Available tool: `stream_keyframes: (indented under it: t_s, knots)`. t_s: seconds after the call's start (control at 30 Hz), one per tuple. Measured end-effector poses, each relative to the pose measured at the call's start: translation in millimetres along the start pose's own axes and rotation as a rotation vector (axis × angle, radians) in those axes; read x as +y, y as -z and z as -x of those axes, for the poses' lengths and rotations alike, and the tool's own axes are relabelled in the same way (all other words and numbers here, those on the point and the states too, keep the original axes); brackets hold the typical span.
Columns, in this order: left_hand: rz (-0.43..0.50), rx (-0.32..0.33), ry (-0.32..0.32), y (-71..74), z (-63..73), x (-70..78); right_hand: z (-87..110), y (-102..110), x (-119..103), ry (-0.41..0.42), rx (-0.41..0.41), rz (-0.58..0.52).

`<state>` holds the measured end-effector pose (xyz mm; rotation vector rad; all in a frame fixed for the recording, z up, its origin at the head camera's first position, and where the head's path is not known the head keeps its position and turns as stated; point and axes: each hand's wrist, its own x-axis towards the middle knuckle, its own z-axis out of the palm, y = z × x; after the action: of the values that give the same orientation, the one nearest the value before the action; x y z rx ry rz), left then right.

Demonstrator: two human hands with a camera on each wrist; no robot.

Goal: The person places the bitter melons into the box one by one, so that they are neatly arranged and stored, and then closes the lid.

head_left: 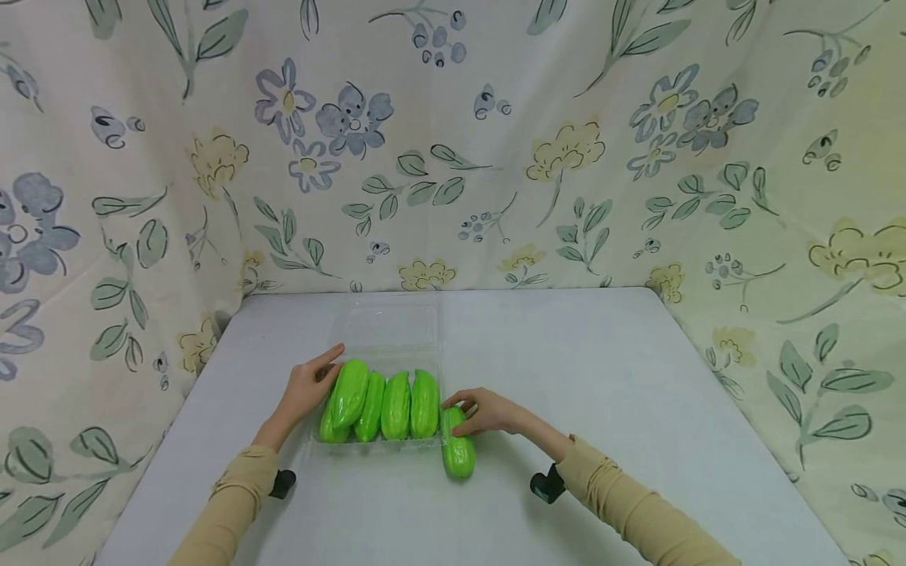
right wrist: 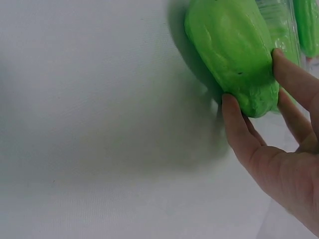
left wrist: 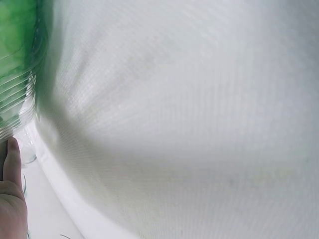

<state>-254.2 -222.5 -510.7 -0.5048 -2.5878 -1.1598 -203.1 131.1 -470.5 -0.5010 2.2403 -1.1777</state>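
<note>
In the head view, my right hand (head_left: 488,412) pinches the upper end of a long, glossy green vegetable (head_left: 460,457) lying just right of a clear plastic box (head_left: 377,445). The right wrist view shows the thumb and fingertips on both sides of the narrow end of this green vegetable (right wrist: 232,47). Several similar green vegetables (head_left: 425,405) lie in the box, the leftmost one (head_left: 351,393) resting on top of another. My left hand (head_left: 309,387) touches the box's left side with fairly straight fingers; some fingertips are hidden. One straight finger (left wrist: 14,159) meets the ridged plastic wall in the left wrist view.
The box's transparent lid (head_left: 389,324) lies folded back toward the rear of the white table (head_left: 566,354). A floral curtain (head_left: 453,141) hangs behind and along both sides. Small black devices (head_left: 548,483) sit at both wrists.
</note>
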Motion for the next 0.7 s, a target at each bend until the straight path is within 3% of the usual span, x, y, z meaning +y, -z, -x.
stream_keyframes:
  t_s: [0.3, 0.7]
  knots:
    - [0.008, -0.009, 0.014, -0.1, -0.3, 0.5, 0.6, 0.2, 1.4, 0.004, 0.006, 0.005]
    - [0.007, 0.004, -0.015, -0.4, 0.4, 0.5, 2.2, -0.2, 4.3, 0.013, 0.021, 0.010]
